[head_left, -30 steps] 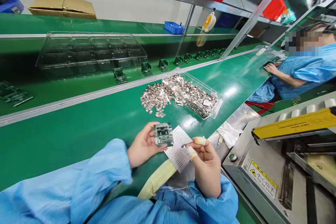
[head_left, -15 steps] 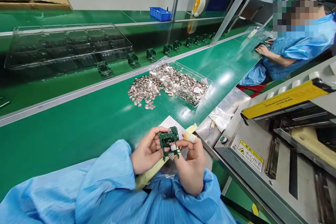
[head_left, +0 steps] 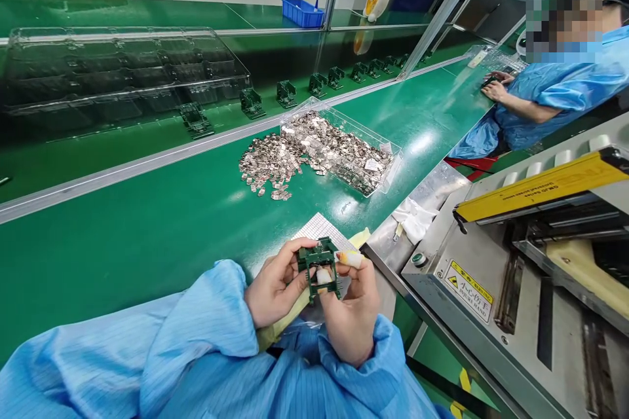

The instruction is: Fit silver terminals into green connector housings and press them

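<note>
Close to my body, a dark green plastic frame [head_left: 324,245] with an open middle is held between both hands. My left hand [head_left: 275,285] grips its left side, fingers closed with the thumb in front. My right hand [head_left: 354,314] is closed on the lower right side, and a white-wrapped fingertip shows through the opening. Another finger of that hand wears a stained white cover [head_left: 350,258]. Whether a small metal piece sits in the right fingers is hidden. Beneath lies a white gridded sheet [head_left: 314,229]. Beyond it, small metal pieces [head_left: 270,160] are heaped beside a clear plastic box [head_left: 388,173] full of them.
Several similar green frames [head_left: 251,103] stand in a row along the back strip. A clear blister tray [head_left: 128,88] lies at the left. To the right is a machine with a yellow bar [head_left: 540,190]. A co-worker in blue [head_left: 565,88] sits at the far right.
The green frame has turned in my hands, so its opening faces me more and the white-wrapped fingertip shows inside. My right hand has shifted slightly left. The view has tilted slightly.
</note>
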The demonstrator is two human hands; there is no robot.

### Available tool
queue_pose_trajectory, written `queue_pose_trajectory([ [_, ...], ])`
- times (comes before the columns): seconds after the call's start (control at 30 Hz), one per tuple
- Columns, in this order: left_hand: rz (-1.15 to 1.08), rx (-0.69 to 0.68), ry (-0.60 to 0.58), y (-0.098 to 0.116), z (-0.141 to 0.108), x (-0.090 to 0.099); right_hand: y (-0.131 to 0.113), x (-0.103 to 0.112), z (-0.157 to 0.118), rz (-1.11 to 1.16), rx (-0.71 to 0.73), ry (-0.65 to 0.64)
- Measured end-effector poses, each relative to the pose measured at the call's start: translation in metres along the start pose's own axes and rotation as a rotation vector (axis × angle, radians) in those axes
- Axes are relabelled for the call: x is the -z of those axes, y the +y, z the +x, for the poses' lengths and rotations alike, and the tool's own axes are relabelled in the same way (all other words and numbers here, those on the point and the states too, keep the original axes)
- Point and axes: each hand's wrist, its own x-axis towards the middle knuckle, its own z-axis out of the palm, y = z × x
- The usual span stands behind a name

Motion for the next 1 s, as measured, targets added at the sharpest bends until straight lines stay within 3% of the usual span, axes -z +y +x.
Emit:
queue_pose_trajectory([
  [0.27, 0.043, 0.069, 0.086, -0.004, -0.003, 0.0, 0.009, 0.003, -0.007, -0.02, -0.007, -0.045],
  [0.47, 0.019, 0.114, 0.106, -0.003, -0.002, 0.0, 0.003, 0.0, -0.002, 0.26, -0.201, -0.112],
  [0.77, 0.041, 0.146, 0.163, 0.003, -0.001, -0.002, 0.001, -0.006, 0.001, 0.383, -0.352, -0.045],
  [1.0, 0.131, 0.162, 0.167, 0.009, -0.001, -0.006, 0.003, -0.008, -0.005, 0.404, -0.392, 0.008],
])
